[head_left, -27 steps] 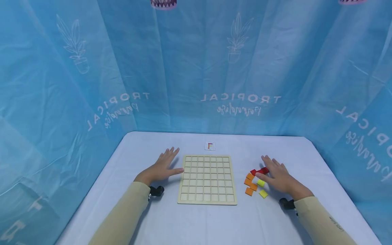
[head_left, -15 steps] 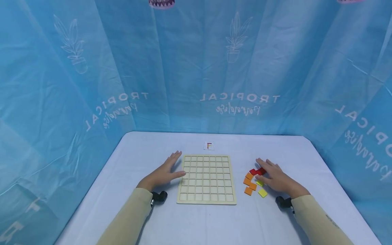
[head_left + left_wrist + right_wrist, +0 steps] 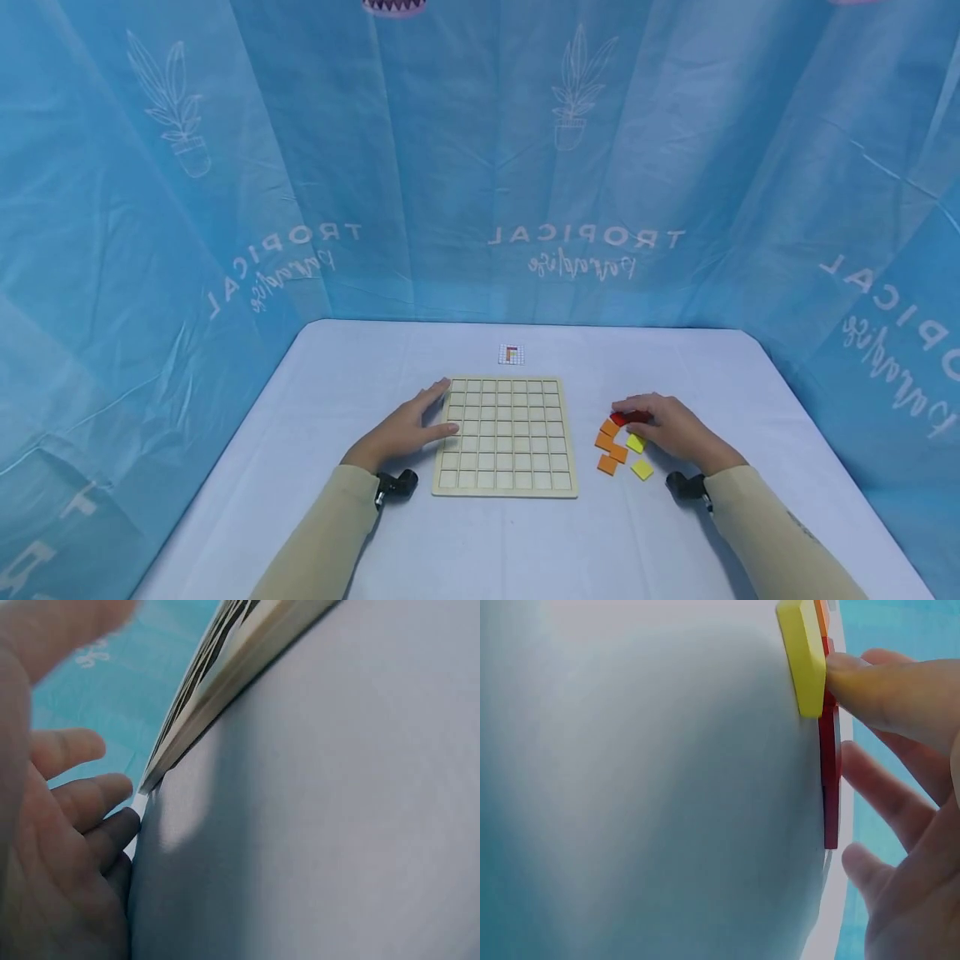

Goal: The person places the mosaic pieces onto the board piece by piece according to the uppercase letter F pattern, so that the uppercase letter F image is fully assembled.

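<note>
- White tbl. (image 3: 465,550), blue printed curtain (image 3: 450,167) behind.
- Our L hand (image 3: 401,429): fingers spread, beside grid board (image 3: 507,437).
- Our R hand (image 3: 678,431): at red tiles (image 3: 618,419) R of board, nr. orange tiles (image 3: 604,441) & yellow tiles (image 3: 642,470); pinching or not, can't tell.

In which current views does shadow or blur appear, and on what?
Head view: soft shadows beside both sleeves; left wrist view: shadow on the tablecloth, left hand blurred at the picture's top left; right wrist view: broad, soft shading across the tablecloth.
</note>
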Demonstrator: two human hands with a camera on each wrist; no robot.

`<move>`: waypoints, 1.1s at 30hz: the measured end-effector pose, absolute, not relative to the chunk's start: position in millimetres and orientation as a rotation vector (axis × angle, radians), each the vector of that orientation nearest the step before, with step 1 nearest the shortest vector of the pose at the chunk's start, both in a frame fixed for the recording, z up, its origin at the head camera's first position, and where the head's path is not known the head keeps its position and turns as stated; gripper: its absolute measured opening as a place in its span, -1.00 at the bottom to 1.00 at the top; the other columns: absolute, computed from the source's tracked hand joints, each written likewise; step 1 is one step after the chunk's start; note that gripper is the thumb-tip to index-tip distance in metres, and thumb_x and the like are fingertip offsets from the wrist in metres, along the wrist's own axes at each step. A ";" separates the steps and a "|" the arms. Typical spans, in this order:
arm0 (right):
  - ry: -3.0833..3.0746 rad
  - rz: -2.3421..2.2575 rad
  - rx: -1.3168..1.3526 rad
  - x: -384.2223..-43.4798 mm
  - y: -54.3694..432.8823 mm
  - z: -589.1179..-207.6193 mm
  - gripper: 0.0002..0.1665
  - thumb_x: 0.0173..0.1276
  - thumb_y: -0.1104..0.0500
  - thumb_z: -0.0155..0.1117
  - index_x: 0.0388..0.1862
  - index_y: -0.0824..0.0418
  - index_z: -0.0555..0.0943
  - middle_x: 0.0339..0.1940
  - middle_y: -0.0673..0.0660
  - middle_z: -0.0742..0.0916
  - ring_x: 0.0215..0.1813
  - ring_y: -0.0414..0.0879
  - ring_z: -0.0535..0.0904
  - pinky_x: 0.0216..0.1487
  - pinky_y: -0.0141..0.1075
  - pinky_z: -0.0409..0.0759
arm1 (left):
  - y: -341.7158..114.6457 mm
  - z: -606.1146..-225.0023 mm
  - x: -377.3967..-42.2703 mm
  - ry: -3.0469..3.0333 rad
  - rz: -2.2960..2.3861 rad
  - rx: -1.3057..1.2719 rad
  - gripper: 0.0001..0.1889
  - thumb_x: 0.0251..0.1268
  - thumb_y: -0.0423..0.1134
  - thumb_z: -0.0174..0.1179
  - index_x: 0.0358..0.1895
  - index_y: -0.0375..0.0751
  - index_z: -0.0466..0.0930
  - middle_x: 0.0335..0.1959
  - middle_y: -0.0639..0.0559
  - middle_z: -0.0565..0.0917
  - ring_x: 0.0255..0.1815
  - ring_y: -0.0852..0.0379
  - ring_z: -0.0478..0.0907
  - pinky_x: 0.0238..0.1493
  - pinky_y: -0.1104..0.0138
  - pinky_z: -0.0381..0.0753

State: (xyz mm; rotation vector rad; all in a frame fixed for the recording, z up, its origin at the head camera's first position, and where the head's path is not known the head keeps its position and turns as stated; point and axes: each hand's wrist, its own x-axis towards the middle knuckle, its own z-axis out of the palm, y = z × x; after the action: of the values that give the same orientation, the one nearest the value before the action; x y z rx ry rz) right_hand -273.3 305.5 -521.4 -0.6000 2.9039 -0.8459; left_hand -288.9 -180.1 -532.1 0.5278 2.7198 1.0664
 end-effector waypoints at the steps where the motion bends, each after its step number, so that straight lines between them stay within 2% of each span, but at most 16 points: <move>1: 2.906 -0.854 -0.600 -273.6 304.3 -520.8 -0.46 0.37 0.29 0.54 0.33 0.15 0.72 0.20 0.10 0.75 0.23 0.13 0.62 0.25 0.10 0.64 | -180.1 -532.3 -288.2 2.727 1.064 0.522 0.03 0.33 0.28 0.37 0.73 0.03 0.07 0.71 0.03 0.06 0.70 -0.20 -0.13 0.62 -0.12 -0.05; 11: 2.903 -0.910 -0.506 -276.4 300.8 -522.2 -0.58 0.35 0.34 0.54 0.18 0.13 0.79 0.09 0.04 0.78 0.13 0.07 0.65 0.25 0.11 0.64 | -182.8 -537.9 -286.9 2.758 1.062 0.615 -0.02 0.33 0.20 0.43 0.69 -0.10 0.18 0.68 0.07 0.15 0.68 -0.20 -0.03 0.62 -0.04 0.02; 21: 2.948 -0.866 -0.549 -279.5 297.9 -528.4 -0.59 0.34 0.32 0.56 0.15 0.15 0.78 0.06 0.04 0.77 0.08 0.03 0.66 0.21 0.07 0.67 | -188.1 -543.6 -289.7 2.715 1.164 0.606 -0.14 0.38 0.06 0.45 0.65 -0.07 0.29 0.64 0.11 0.26 0.66 -0.08 0.07 0.61 -0.01 0.10; 26: 2.953 -0.844 -0.548 -278.2 296.8 -527.9 -0.57 0.33 0.31 0.58 0.17 0.14 0.77 0.07 0.05 0.77 0.10 0.06 0.66 0.21 0.08 0.67 | -188.3 -541.7 -288.0 2.705 1.194 0.622 -0.19 0.40 -0.03 0.45 0.63 -0.10 0.32 0.62 0.09 0.30 0.66 -0.10 0.08 0.61 -0.03 0.09; 33: 2.951 -0.879 -0.523 -275.6 296.1 -527.4 -0.61 0.36 0.38 0.52 0.14 0.14 0.77 0.04 0.02 0.77 0.07 0.02 0.66 0.22 0.07 0.67 | -187.0 -542.6 -286.4 2.724 1.170 0.603 -0.21 0.41 -0.04 0.44 0.63 -0.07 0.33 0.62 0.07 0.31 0.66 -0.11 0.07 0.61 -0.02 0.09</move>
State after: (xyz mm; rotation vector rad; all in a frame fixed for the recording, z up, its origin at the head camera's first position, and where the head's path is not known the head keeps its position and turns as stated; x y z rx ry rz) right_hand -275.6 296.1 -527.4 -0.5226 2.9510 -0.8790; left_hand -286.4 -187.0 -542.6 0.6027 2.7237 1.1704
